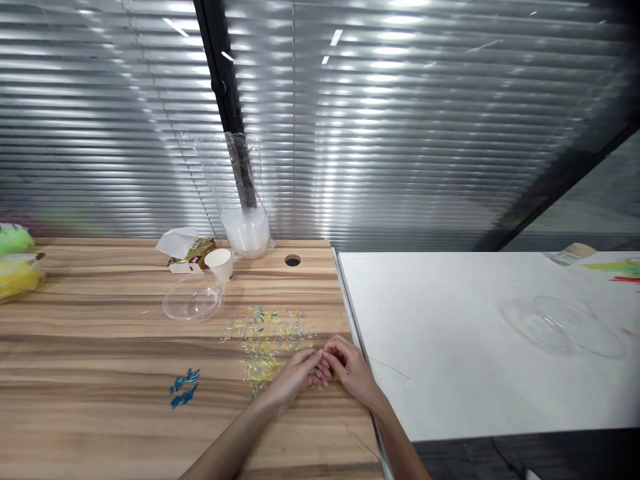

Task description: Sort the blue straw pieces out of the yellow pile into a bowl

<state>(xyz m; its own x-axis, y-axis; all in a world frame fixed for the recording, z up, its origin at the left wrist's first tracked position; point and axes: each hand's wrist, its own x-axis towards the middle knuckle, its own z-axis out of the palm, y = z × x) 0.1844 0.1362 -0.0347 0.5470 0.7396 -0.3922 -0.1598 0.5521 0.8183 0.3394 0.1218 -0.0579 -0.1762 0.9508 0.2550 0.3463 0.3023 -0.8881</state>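
My left hand [305,373] and my right hand [347,370] meet fingertip to fingertip, just above the wooden table near its right edge. Both are closed in a pinch, and what they hold is too small to make out. A tiny dark blue bit shows among the left fingers. A thin reddish thread or wire [390,367] runs out to the right of my right hand, over the white table. Beside my left hand lies a loose spread of small yellow and clear tube-like pieces [267,347]. Farther left is a small pile of blue tube-like pieces [185,389].
A clear plastic bowl [194,303], a paper cup [220,265], a tissue pack [187,252] and a bagged stack of white cups [247,232] stand toward the back. A seam joins the wooden table [100,427] to the white table [430,347], where clear lids [575,327] lie.
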